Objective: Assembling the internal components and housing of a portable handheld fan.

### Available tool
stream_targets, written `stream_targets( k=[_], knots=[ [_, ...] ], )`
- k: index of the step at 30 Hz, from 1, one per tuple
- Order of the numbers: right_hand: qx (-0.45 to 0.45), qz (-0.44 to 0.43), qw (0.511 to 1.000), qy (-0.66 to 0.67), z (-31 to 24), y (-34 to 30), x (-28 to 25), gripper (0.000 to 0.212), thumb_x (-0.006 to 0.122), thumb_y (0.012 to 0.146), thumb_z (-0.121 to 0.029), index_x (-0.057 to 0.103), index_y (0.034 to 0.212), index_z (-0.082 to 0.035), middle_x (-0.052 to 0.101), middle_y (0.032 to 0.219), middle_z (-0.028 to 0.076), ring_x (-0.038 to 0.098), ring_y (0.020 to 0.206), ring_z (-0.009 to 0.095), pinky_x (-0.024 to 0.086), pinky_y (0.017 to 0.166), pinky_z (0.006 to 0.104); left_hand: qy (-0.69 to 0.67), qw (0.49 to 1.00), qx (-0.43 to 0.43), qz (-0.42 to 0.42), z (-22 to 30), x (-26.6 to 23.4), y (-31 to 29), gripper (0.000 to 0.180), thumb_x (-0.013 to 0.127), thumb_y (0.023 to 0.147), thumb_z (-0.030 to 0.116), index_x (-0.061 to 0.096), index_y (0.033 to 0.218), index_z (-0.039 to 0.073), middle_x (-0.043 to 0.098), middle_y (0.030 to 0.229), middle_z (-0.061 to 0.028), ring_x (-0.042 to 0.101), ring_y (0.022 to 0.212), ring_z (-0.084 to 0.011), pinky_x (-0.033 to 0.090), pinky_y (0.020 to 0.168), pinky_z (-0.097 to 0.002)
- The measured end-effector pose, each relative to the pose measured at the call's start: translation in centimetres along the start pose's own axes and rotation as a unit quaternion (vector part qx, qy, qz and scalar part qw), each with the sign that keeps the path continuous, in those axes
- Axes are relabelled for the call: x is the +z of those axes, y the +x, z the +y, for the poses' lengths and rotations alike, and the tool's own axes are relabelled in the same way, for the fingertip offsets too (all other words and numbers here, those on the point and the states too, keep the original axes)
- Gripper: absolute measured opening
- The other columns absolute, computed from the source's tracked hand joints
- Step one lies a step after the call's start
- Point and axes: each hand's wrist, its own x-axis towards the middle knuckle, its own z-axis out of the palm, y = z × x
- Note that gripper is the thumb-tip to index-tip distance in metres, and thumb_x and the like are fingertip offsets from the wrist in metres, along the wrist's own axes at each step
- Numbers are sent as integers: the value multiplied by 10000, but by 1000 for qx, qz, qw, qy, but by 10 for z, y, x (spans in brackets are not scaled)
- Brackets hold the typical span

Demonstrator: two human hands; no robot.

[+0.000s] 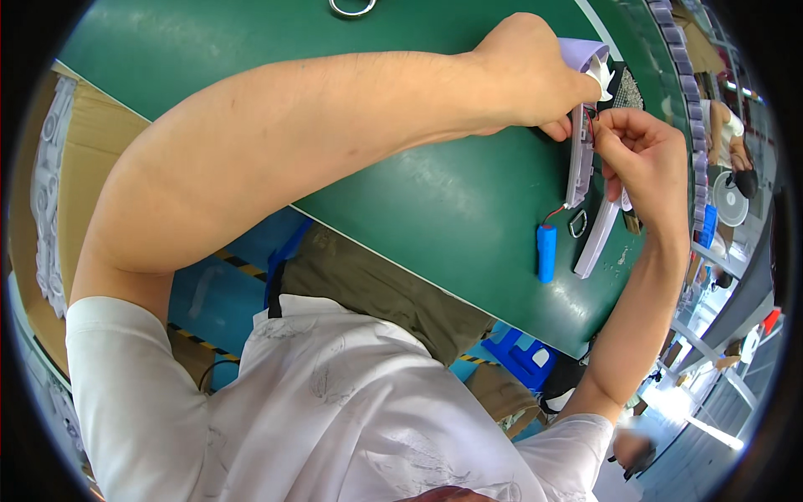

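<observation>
My left hand (pixel 531 79) reaches across to the right side of the table, closed around the upper end of an open lavender plastic housing (pixel 579 171). This housing has a flared lavender head (pixel 583 53), with a white blade-like piece (pixel 600 77) beside it. Close by, my right hand (pixel 648 155) pinches at thin red and dark wires (pixel 590 124) along the housing's open side; its fingertips partly hide them. A blue cylindrical battery (pixel 546 253) lies on the table, joined by a red wire to the housing's lower end. Under my right hand rests a long lavender cover strip (pixel 597 241).
A metal D-shaped ring (pixel 577 223) lies between battery and strip on the green table (pixel 435 209). Another metal ring (pixel 352 8) is at the far edge. Beyond the right hand sits a dark tray of small pieces (pixel 626 90); a row of lavender parts (pixel 693 109) curves past. Cardboard box (pixel 100 134) at left.
</observation>
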Motion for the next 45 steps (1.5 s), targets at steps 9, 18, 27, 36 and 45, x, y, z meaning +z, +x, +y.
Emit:
stream_targets(
  k=[9, 18, 27, 36, 45],
  knots=[
    [6, -16, 1000, 7, 5, 3, -2, 169, 689, 906, -103, 744, 972, 43, 671, 738, 21, 562, 550, 53, 420, 404, 216, -20, 997, 75, 3, -6, -1, 4, 305, 676, 912, 101, 666, 757, -162, 705, 725, -208, 698, 580, -241, 562, 501, -355],
    [-1, -45, 999, 11, 9, 12, -17, 172, 682, 904, -116, 739, 978, 29, 673, 750, 18, 569, 547, 53, 427, 398, 211, -6, 999, 50, -11, -8, 2, 6, 274, 685, 922, 137, 691, 843, -125, 728, 801, -200, 730, 656, -244, 583, 557, -340],
    [-23, -73, 997, -25, 17, 19, -11, 137, 697, 910, -123, 701, 914, 13, 614, 684, -30, 505, 512, 24, 356, 395, 201, -10, 1000, 19, -9, 3, -5, 0, 324, 677, 938, 118, 663, 755, -149, 685, 686, -200, 673, 547, -243, 531, 483, -354],
    [-48, -74, 995, -49, 14, 17, -10, 116, 687, 934, -107, 703, 944, 8, 630, 722, -47, 459, 517, -7, 310, 409, 191, 266, 954, -6, 139, 9, 47, 2, 326, 671, 936, 109, 651, 721, -135, 669, 655, -207, 672, 535, -253, 515, 468, -360],
    [-30, -64, 996, -61, 14, 15, -13, 125, 697, 928, -115, 714, 957, 5, 624, 719, -51, 466, 535, -8, 311, 414, 191, 15, 999, 41, 0, -1, 4, 4, 266, 689, 925, 138, 681, 871, -122, 717, 785, -202, 724, 629, -247, 580, 557, -337]
  ],
)
